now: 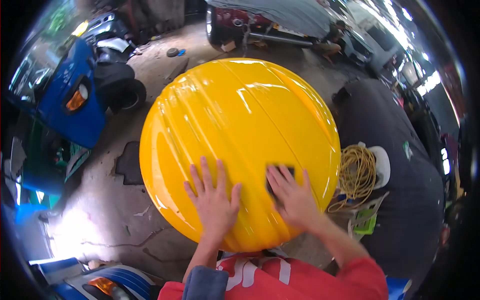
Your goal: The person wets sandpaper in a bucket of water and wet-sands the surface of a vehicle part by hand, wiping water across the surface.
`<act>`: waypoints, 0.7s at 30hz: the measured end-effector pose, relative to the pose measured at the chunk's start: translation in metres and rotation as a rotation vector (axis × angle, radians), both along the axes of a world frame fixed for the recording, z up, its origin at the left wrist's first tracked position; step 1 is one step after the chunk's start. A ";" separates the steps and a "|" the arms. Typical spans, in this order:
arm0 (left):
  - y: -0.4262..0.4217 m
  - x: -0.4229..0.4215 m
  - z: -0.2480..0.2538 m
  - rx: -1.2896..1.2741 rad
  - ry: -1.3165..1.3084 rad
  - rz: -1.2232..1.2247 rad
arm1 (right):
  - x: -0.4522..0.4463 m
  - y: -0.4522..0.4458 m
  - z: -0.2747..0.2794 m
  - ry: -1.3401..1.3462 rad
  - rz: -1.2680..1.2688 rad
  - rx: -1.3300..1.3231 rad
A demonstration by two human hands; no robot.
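Note:
A large, glossy yellow round panel (250, 130) with raised ridges fills the middle of the view. On its near left part my left hand (215, 202) lies flat, fingers spread, holding nothing. My right hand (295, 195) presses a flat black pad (272, 187) against the near right part of the panel. The fingers lie over the pad and cover much of it, so its exact kind is not clear. Near my left forearm is a folded dark grey cloth (205, 284).
A blue vehicle (75, 95) stands at the left, with another blue-striped vehicle (110, 277) at the lower left. To the right lie a coiled yellow rope (357, 172) and a dark cover (395, 200). A person (332, 40) crouches by the covered red car (265, 35) at the back.

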State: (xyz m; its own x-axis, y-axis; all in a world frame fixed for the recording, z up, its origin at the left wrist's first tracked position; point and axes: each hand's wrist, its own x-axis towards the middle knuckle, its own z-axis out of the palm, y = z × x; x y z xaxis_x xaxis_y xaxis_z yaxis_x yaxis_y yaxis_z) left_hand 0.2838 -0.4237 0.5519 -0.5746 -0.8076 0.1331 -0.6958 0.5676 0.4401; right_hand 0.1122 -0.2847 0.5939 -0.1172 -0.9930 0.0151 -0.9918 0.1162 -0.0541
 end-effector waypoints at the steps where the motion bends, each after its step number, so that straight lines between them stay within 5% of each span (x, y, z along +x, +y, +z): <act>1: -0.001 0.000 -0.002 -0.027 0.000 0.011 | -0.017 -0.029 -0.010 0.024 0.015 -0.091; 5: -0.004 -0.001 -0.008 -0.086 -0.023 0.035 | -0.066 -0.161 -0.032 0.054 -0.009 -0.121; 8: -0.010 -0.002 -0.017 -0.132 -0.037 0.040 | -0.047 -0.142 -0.035 -0.001 -0.008 -0.186; 15: -0.040 -0.045 -0.017 -0.127 -0.042 -0.073 | 0.033 0.154 -0.008 -0.248 0.012 -0.178; 17: -0.074 -0.083 -0.016 -0.213 -0.224 -0.224 | 0.032 0.235 -0.032 -0.542 -0.192 -0.086; 19: -0.108 -0.121 -0.016 -0.180 -0.288 -0.226 | 0.027 0.311 -0.061 -0.826 -0.657 -0.150; 21: -0.098 -0.135 -0.007 -0.094 -0.269 -0.132 | 0.033 0.384 -0.096 -0.676 -0.980 -0.258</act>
